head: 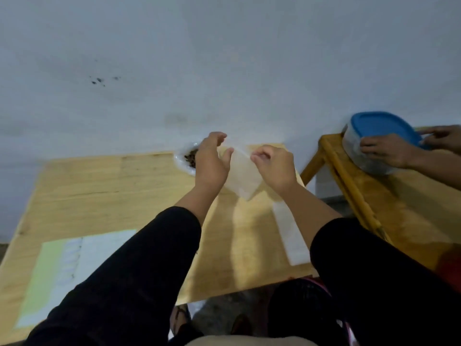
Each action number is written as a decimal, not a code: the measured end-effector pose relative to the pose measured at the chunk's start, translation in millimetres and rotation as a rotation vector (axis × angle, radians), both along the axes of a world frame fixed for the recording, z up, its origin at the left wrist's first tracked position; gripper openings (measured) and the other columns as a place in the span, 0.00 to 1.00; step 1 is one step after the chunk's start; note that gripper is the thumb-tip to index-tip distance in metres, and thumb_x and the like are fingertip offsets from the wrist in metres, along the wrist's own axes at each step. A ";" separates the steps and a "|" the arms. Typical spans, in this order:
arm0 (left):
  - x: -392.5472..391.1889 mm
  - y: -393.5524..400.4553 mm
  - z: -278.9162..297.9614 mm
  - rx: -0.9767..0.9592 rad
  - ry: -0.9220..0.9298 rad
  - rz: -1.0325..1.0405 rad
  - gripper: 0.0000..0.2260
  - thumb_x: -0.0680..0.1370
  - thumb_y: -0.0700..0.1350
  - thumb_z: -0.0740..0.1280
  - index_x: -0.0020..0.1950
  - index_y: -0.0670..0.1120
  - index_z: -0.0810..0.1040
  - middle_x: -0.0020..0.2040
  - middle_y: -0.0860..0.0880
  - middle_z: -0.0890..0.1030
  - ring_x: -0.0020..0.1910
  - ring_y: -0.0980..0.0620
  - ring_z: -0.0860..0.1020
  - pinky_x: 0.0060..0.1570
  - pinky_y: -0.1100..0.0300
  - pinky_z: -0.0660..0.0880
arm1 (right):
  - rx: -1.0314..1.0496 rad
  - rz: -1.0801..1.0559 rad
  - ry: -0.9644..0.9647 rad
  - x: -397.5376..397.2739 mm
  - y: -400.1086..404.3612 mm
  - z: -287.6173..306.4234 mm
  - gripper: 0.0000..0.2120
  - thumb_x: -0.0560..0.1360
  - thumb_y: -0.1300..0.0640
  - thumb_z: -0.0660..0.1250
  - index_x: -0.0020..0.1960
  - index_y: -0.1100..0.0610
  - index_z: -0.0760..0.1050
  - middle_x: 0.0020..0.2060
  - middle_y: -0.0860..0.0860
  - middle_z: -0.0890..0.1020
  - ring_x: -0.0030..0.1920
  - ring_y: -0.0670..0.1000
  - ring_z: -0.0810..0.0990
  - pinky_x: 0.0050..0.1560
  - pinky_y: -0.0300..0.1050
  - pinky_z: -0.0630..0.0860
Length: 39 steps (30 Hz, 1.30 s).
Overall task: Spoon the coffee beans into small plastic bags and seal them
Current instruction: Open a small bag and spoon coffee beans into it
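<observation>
Two hands up over the wooden table, one small plastic bag between them: left hand pinches its left top edge, right hand pinches the right. One bowl of coffee beans sits just behind the left hand. One stack of flat bags lies under the right forearm. One blue-lidded tub on the second table, two other hands on it.

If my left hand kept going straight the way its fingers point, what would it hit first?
Probably the coffee beans in their white bag just beyond the left hand, then the wall; depth is hard to judge here.
</observation>
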<state>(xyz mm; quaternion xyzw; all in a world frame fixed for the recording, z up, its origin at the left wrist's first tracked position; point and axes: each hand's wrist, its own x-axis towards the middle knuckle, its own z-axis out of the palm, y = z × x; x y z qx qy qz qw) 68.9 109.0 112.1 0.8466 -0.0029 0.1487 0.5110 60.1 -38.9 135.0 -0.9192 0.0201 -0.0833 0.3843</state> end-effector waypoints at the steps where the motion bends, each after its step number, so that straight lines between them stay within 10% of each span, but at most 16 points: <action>1: -0.3 12.2 7.9 -0.045 0.018 0.083 0.14 0.75 0.41 0.68 0.60 0.43 0.73 0.53 0.49 0.77 0.50 0.55 0.74 0.51 0.66 0.69 | 0.082 -0.030 0.008 4.1 17.0 5.4 0.04 0.72 0.59 0.69 0.45 0.57 0.82 0.37 0.49 0.82 0.42 0.47 0.79 0.47 0.35 0.71; 13: 3.4 121.8 26.2 -0.313 0.136 0.086 0.13 0.76 0.44 0.68 0.60 0.48 0.78 0.49 0.54 0.81 0.46 0.64 0.77 0.44 0.81 0.68 | 0.916 0.133 0.281 15.9 153.3 25.9 0.06 0.76 0.55 0.66 0.47 0.56 0.80 0.41 0.52 0.85 0.43 0.48 0.84 0.47 0.40 0.80; 22: 19.5 143.0 29.3 -0.515 0.170 0.095 0.07 0.74 0.55 0.67 0.48 0.56 0.81 0.46 0.55 0.84 0.48 0.56 0.82 0.55 0.51 0.77 | 0.710 0.166 0.269 39.7 173.9 30.0 0.08 0.77 0.55 0.66 0.52 0.55 0.81 0.40 0.48 0.85 0.39 0.42 0.83 0.40 0.30 0.77; 27: 34.5 148.7 42.1 -0.450 0.191 0.190 0.06 0.74 0.51 0.69 0.50 0.55 0.80 0.40 0.55 0.82 0.46 0.56 0.81 0.55 0.54 0.77 | 0.577 0.247 0.225 57.5 178.1 27.2 0.06 0.75 0.55 0.67 0.49 0.48 0.83 0.42 0.48 0.85 0.46 0.47 0.83 0.50 0.40 0.78; 35: 44.4 147.5 36.1 -0.197 0.140 0.183 0.13 0.76 0.41 0.64 0.59 0.51 0.76 0.35 0.55 0.81 0.35 0.66 0.77 0.39 0.77 0.69 | 0.396 0.215 0.136 76.4 180.2 23.3 0.02 0.72 0.58 0.69 0.41 0.55 0.76 0.34 0.49 0.81 0.37 0.45 0.80 0.37 0.34 0.72; 39: 45.6 144.1 30.2 -0.105 0.100 0.126 0.14 0.76 0.38 0.62 0.58 0.52 0.72 0.35 0.46 0.82 0.31 0.58 0.76 0.33 0.73 0.70 | 0.412 0.236 0.109 80.3 177.8 18.8 0.06 0.72 0.62 0.66 0.44 0.54 0.70 0.33 0.55 0.81 0.36 0.51 0.80 0.34 0.34 0.73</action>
